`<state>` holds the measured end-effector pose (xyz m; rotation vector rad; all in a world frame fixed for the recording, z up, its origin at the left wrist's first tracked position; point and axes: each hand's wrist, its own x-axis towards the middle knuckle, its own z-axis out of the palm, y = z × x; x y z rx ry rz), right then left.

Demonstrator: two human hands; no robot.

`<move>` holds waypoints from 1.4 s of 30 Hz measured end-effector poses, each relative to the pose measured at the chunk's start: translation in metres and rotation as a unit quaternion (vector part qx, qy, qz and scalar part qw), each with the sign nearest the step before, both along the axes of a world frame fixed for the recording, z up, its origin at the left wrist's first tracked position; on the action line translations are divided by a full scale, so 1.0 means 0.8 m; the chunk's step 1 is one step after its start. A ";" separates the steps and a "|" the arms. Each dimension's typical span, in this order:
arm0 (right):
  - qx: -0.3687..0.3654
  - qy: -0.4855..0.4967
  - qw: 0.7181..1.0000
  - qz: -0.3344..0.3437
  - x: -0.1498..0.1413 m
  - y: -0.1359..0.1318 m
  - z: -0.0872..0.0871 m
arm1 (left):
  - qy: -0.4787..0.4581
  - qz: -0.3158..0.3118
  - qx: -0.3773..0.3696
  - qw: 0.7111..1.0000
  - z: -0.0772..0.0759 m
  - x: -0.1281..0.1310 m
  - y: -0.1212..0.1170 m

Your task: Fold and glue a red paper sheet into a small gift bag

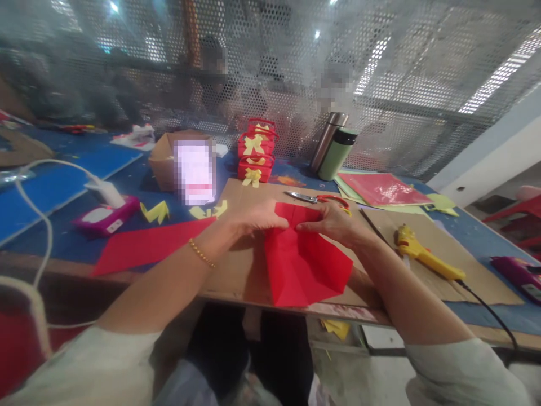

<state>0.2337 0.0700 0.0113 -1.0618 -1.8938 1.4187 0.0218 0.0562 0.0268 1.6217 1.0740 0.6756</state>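
"Gripping what?"

"Red sheet [296, 265], pinched near its far edge by fingers of left hand [262, 217] and right hand [338, 223], over cardboard [234, 270] near the front of the worktop [477, 225]."

"How to work it neatly?"

"Keep thumbs level beside the middle crease, press evenly and avoid tugging sideways, to prevent wrinkles."

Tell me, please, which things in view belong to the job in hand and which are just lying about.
Seemingly in the job: folded red sheet, held in left hand and right hand; scissors, yellow glue gun, flat red strip, bowed red boxes.
Seemingly just lying about: steel bottle, green bottle, left purple power strip.
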 end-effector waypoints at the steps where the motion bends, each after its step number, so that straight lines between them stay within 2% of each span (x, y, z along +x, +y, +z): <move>1: 0.005 -0.001 1.000 0.004 0.000 0.000 0.001 | 0.002 0.004 0.001 1.000 0.000 -0.001 0.001; 8: 0.024 -0.001 1.000 0.012 0.001 0.003 0.001 | 0.042 0.022 -0.010 0.999 -0.011 -0.001 0.009; 14: 0.053 0.001 0.999 -0.013 0.000 0.002 0.001 | -0.027 0.029 0.000 0.999 -0.008 0.002 0.003; 18: 0.095 -0.002 0.995 -0.011 0.002 0.003 -0.001 | -0.058 0.042 0.031 0.997 -0.013 0.002 0.005; 22: 0.108 0.007 0.994 -0.026 0.002 0.006 -0.006 | -0.010 0.051 0.078 0.996 -0.017 0.001 0.008; 25: 0.106 0.010 0.994 -0.035 0.001 0.006 -0.005 | -0.005 0.051 0.079 0.996 -0.018 0.002 0.010; 30: 0.068 0.041 0.997 -0.008 -0.002 0.006 -0.002 | -0.007 0.032 0.080 0.996 -0.022 -0.001 0.014; 34: 0.053 0.059 0.997 -0.004 -0.003 0.005 -0.001 | 0.002 0.045 0.082 0.996 -0.022 -0.003 0.015; 42: 0.080 0.056 0.995 -0.014 -0.003 0.005 -0.001 | -0.035 0.031 0.052 0.998 -0.019 -0.003 0.014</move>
